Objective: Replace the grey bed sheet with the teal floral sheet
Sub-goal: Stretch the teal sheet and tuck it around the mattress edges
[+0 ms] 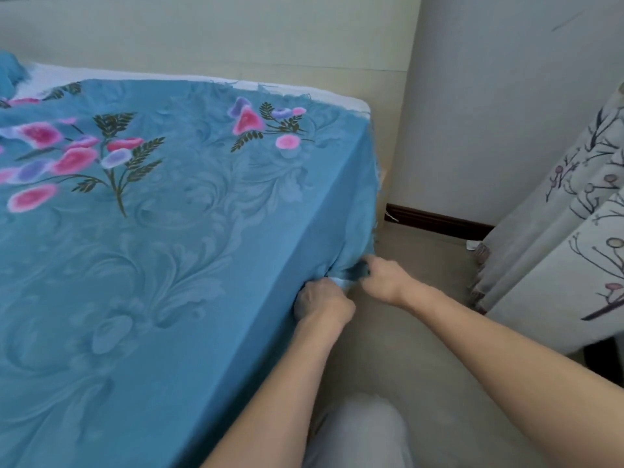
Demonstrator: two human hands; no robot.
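Note:
The teal floral sheet [189, 204] lies spread over the mattress and hangs down its right side to the lower edge. Pink and purple flowers show on its top. My left hand [320, 300] grips the sheet's hem low on the bed's side, fingers curled into the fabric. My right hand [383, 276] pinches a bunched bit of the same hem just to the right of it, near the bed's corner. A strip of white mattress [341, 101] shows along the far edge. No grey sheet is in view.
A beige floor [422, 265] runs between the bed and a wall with a dark skirting board [439, 221]. A white patterned curtain [574, 231] hangs at the right. My knee in light trousers [364, 434] is at the bottom.

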